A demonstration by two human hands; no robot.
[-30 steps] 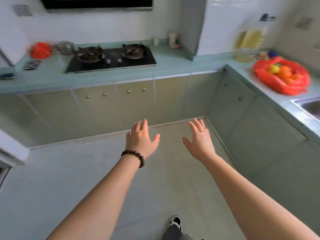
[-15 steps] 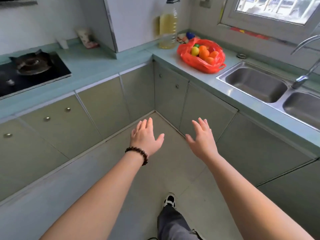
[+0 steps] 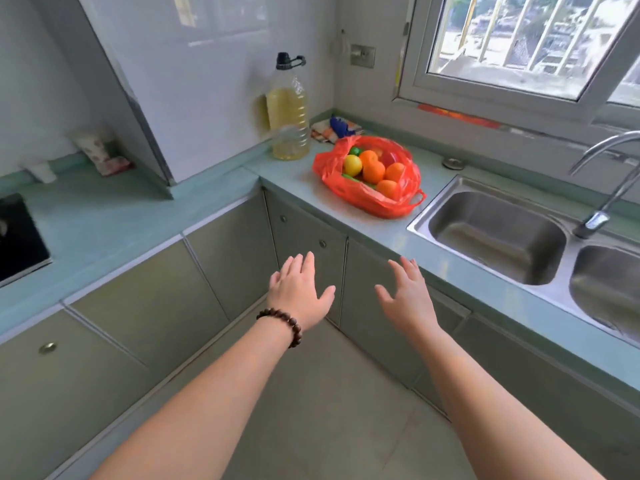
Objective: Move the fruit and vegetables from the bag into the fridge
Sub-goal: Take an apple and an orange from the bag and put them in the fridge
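Note:
A red plastic bag (image 3: 363, 199) lies open on the pale green counter (image 3: 294, 181), left of the sink. Inside it I see several oranges (image 3: 374, 171), a yellow fruit (image 3: 352, 164) and bits of green produce (image 3: 355, 151). My left hand (image 3: 299, 292), with a bead bracelet at the wrist, is stretched out in front of the cabinets, fingers apart, holding nothing. My right hand (image 3: 407, 296) is beside it, also spread and holding nothing. Both hands are below and short of the bag, not touching it. No fridge is in view.
A large bottle of yellow oil (image 3: 288, 112) stands behind the bag in the corner. A double steel sink (image 3: 498, 237) with a tap (image 3: 602, 188) is to the right, under a window. A black hob (image 3: 17, 237) is at the far left. Cabinet doors (image 3: 304, 251) run below the counter.
The view has swung right and closer to the counter corner. The bag now sits nearer and more central. Both hands stay open and stretched forward.

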